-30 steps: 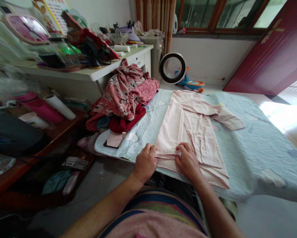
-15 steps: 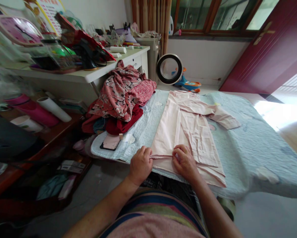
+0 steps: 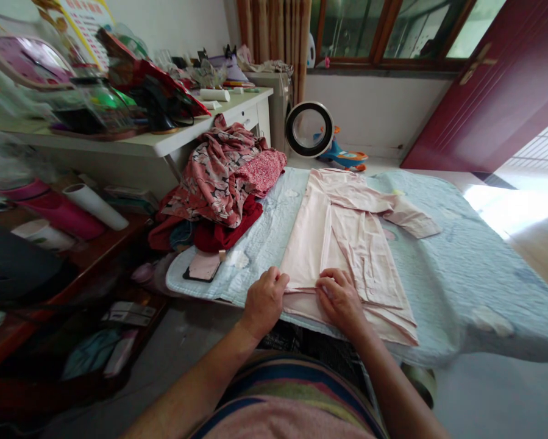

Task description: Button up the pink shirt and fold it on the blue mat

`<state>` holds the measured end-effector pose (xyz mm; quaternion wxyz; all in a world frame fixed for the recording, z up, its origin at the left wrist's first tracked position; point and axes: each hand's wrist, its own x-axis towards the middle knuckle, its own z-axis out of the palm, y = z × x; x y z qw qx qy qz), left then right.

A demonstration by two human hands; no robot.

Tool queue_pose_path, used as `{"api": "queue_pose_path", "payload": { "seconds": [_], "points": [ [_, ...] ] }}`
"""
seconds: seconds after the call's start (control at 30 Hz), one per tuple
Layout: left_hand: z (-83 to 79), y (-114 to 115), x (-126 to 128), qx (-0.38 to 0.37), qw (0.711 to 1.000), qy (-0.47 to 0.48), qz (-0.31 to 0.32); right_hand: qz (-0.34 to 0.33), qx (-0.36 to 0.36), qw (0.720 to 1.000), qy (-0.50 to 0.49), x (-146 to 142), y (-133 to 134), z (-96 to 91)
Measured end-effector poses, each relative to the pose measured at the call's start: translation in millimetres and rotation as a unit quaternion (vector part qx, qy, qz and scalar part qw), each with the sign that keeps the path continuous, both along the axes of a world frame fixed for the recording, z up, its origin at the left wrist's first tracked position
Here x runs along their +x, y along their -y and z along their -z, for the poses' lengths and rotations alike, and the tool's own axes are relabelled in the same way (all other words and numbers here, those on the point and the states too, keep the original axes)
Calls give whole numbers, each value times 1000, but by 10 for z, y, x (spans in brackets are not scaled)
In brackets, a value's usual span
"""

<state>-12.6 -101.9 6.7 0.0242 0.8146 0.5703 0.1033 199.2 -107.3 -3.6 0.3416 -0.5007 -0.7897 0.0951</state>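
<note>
A pale pink long-sleeved shirt lies partly folded on a light blue quilted cover. One sleeve sticks out to the right, and another folded part runs down the right half of its body. My left hand pinches the near left corner of the hem. With fingers curled, my right hand grips the same hem near its middle. Between the two hands the hem edge is slightly raised, and a lower layer of the cloth shows below it.
A heap of red and floral clothes sits left of the shirt, with a pink-backed phone before it. Further left are a cluttered white desk and a low brown shelf. Behind stand a round fan-like ring and a blue toy.
My left hand has shifted very slightly up and to the right with the hem corner. My right hand stays almost in place. The view has moved a little.
</note>
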Motion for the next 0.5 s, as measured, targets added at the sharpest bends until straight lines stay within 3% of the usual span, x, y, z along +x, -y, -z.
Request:
{"api": "queue_pose_path", "payload": {
  "seconds": [0.1,0.3,0.5],
  "points": [
    [-7,-18,-42,-19,1000,-9,12,0,0,1000,8,-3,5,-24],
    [-66,-51,-230,-69,992,-10,101,8,-6,1000,5,0,-13,9],
    [-297,-85,-333,-106,986,-10,126,25,-49,997,61,-45,-7,-45]
  ]
}}
